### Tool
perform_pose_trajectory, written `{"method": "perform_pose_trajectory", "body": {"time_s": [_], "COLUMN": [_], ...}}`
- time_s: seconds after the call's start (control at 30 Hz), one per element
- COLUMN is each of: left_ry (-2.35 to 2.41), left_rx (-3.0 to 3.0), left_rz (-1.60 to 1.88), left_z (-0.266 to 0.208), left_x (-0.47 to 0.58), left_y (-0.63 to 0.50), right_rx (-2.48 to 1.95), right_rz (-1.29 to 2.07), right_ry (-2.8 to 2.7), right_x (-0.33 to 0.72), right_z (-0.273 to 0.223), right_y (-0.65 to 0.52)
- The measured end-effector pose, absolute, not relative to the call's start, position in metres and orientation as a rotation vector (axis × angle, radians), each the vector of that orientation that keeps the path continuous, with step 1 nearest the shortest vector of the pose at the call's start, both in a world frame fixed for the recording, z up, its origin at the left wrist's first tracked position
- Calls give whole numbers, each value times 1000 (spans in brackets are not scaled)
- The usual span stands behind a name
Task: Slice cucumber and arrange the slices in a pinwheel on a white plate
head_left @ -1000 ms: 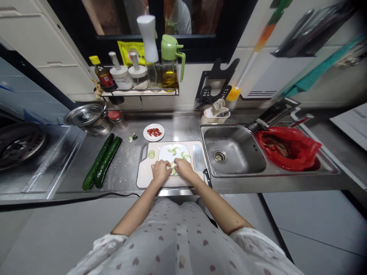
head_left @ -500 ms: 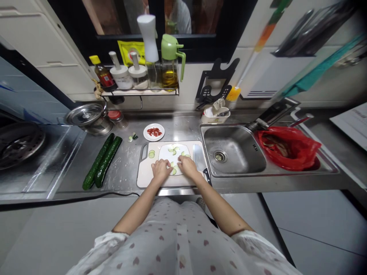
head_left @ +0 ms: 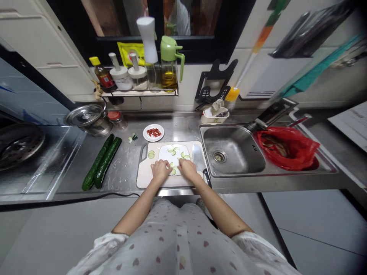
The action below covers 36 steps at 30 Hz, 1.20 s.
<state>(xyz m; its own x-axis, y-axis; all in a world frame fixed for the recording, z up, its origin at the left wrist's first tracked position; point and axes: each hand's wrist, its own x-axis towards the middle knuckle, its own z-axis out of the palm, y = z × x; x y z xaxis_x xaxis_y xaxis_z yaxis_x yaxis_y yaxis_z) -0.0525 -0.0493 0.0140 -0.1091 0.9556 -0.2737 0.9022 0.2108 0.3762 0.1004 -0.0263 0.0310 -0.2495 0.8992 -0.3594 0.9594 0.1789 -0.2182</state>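
Note:
A white plate (head_left: 163, 153) lies on the pale cutting board (head_left: 146, 173), with thin cucumber slices (head_left: 173, 150) grouped in fans near its edges. At the near edge of the plate, my left hand (head_left: 160, 170) has its thumb and forefinger closed against a cucumber slice (head_left: 173, 172). My right hand (head_left: 187, 169) is on the plate's right part, fingers curled together just right of that slice; whatever its fingertips hold is hidden. More slices (head_left: 151, 154) sit on the board's left side. A knife (head_left: 197, 156) lies along the board's right side.
Two whole cucumbers (head_left: 106, 163) lie to the left. Behind the board are a small dish (head_left: 145, 136) of chopped red pieces and some cucumber scraps (head_left: 132, 138). On the right, a sink (head_left: 235, 149) adjoins a red plastic bag (head_left: 301, 149). A bottle rack (head_left: 140, 93) hangs above.
My right hand has shifted slightly down and toward my left hand, uncovering more of the slices on the plate's right. My left hand stays nearly in place.

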Motion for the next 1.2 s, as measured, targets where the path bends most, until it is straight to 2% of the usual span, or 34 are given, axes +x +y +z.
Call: {"method": "perform_pose_trajectory", "body": {"time_s": [0.87,1.2], "left_ry": [2014,2016], "left_rx": [1715,1737], "left_rz": [89,107], "left_z": [22,23], "left_x": [-53,-53], "left_y": [-47,-50], "right_rx": [1889,1621], "right_rz": [-641,-638], "right_ry": [2302,2526], "right_x": [103,98], "right_z": [37,30], "right_y": [-27,-35]}}
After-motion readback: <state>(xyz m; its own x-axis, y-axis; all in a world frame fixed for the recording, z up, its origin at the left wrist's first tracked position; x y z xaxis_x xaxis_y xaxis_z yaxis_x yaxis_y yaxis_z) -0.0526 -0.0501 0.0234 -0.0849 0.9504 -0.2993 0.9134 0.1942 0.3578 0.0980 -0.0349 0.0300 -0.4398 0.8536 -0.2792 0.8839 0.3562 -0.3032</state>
